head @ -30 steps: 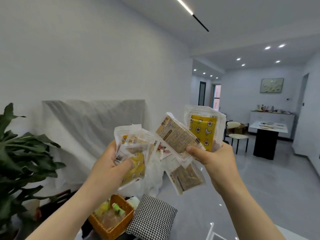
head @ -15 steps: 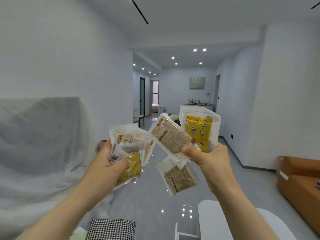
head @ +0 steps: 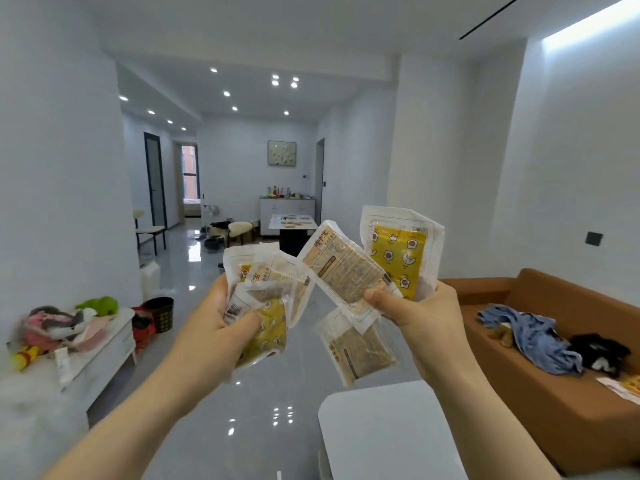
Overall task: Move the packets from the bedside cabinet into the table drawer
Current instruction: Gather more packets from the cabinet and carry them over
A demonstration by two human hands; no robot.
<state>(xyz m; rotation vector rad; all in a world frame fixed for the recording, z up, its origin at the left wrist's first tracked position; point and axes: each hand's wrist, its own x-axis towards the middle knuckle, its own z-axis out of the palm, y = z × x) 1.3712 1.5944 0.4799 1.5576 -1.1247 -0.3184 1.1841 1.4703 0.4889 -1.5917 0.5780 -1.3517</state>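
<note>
Both hands are raised in front of me, each full of clear plastic snack packets. My left hand [head: 221,327] grips a bunch of packets [head: 273,292], some brown, some yellow, with the thumb across their front. My right hand [head: 426,317] holds three more: a brown packet [head: 346,275] pinched under the thumb, a yellow patterned packet [head: 398,258] behind it, and another brown packet [head: 360,348] hanging below. Neither the bedside cabinet nor a table drawer can be made out.
A glossy grey floor [head: 256,403] runs ahead to a dining table [head: 294,223] with chairs and a sideboard. A low white cabinet [head: 104,351] with toys stands at left. A brown sofa [head: 554,362] with clothes is at right. A white tabletop [head: 381,431] lies just below my right arm.
The view has swung to the right: the draped wall and checked cushion are gone, the sofa and low cabinet have come into sight. Both hands keep the same hold on the packets.
</note>
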